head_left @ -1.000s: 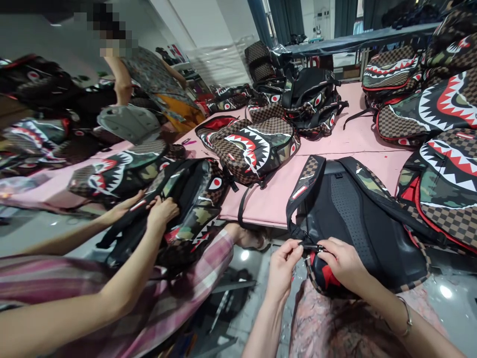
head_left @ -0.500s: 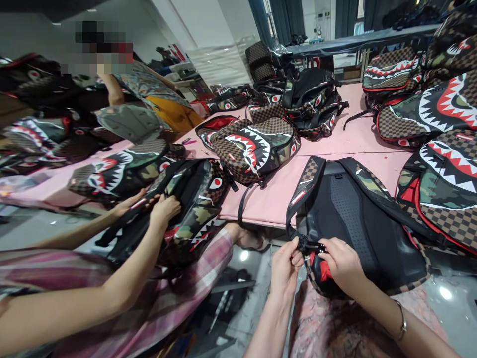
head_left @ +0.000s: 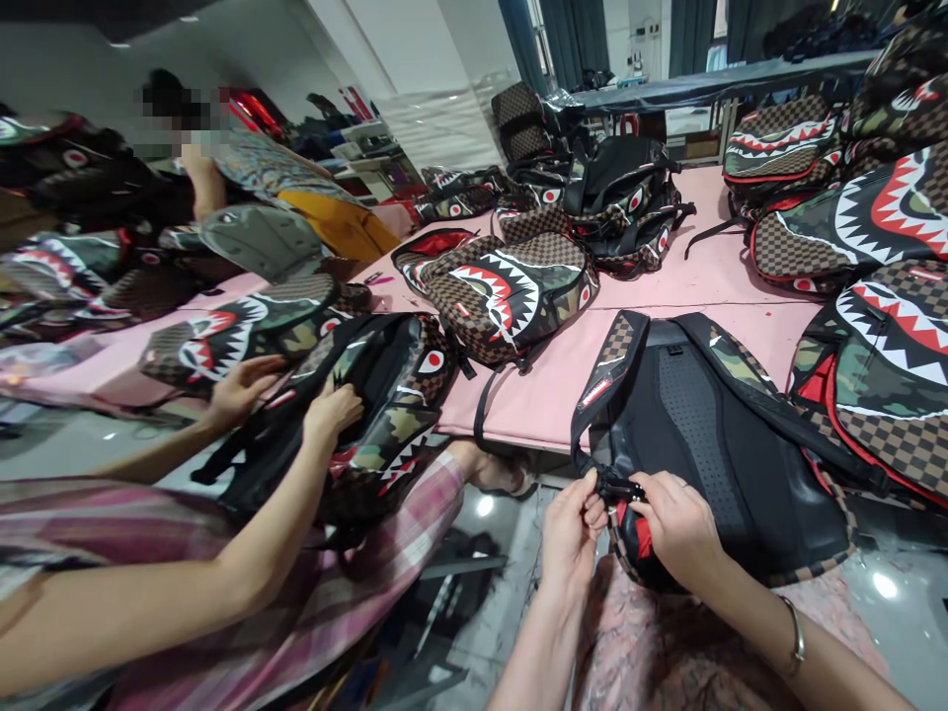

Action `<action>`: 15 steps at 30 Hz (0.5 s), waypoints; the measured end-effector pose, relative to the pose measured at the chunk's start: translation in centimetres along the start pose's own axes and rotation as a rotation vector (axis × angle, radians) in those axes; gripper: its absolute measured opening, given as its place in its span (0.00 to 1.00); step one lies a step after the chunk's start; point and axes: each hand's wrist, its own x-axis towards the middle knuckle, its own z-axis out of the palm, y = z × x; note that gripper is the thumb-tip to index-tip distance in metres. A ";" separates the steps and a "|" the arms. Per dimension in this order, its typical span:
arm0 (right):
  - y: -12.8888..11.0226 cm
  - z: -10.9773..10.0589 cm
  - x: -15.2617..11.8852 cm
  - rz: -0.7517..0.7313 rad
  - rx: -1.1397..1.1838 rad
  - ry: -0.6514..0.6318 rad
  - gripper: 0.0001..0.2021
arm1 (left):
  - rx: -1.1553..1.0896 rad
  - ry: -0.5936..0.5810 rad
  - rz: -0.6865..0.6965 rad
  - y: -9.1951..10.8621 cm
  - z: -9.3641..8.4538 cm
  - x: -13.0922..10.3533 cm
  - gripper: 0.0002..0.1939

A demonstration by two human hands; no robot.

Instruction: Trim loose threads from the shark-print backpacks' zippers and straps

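Backpack [head_left: 692,425] overhangs the near edge of the bench [head_left: 522,405], bare room on its left. Left hand [head_left: 570,523] and right hand [head_left: 677,523] pinch its strap [head_left: 620,490], fingers nearly closed. Since the earlier frame, a co-worker's hand [head_left: 243,390] has drawn back from another bag [head_left: 407,422].

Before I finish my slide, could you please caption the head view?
Left hand and right hand at the lower end of a shoulder strap on a backpack.

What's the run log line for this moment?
left hand: pinching strap end; right hand: holding small black item; backpack: back panel showing; ahead: backpacks on pink table
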 end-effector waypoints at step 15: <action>0.3 -0.5 0.6 -0.067 -0.104 -0.005 0.14 | 0.055 -0.014 0.067 0.0 0.2 -0.4 0.23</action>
